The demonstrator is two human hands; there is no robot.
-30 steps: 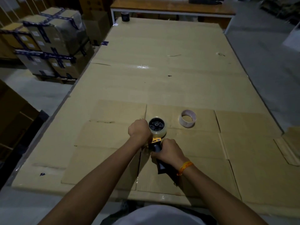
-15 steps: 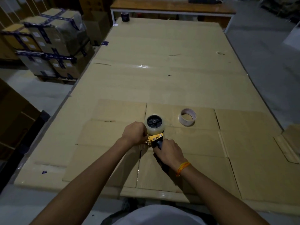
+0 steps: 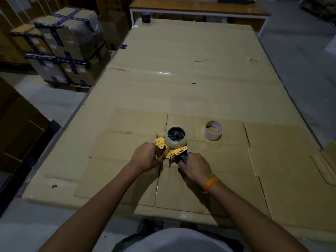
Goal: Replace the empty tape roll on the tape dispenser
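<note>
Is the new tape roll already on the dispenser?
Yes. The clear roll sits around the dispenser's black hub; the empty core lies apart.

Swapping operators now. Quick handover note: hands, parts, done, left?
Left hand: gripping the yellow front end of the dispenser.
Right hand: closed on its black handle.
Parts: new roll sits on the dispenser hub, dispenser lying on the cardboard. Empty core lies apart to the right.
Done: old core off, new roll mounted.
Left: probably threading the tape end through the front; whether that's started can't be seen.
</note>
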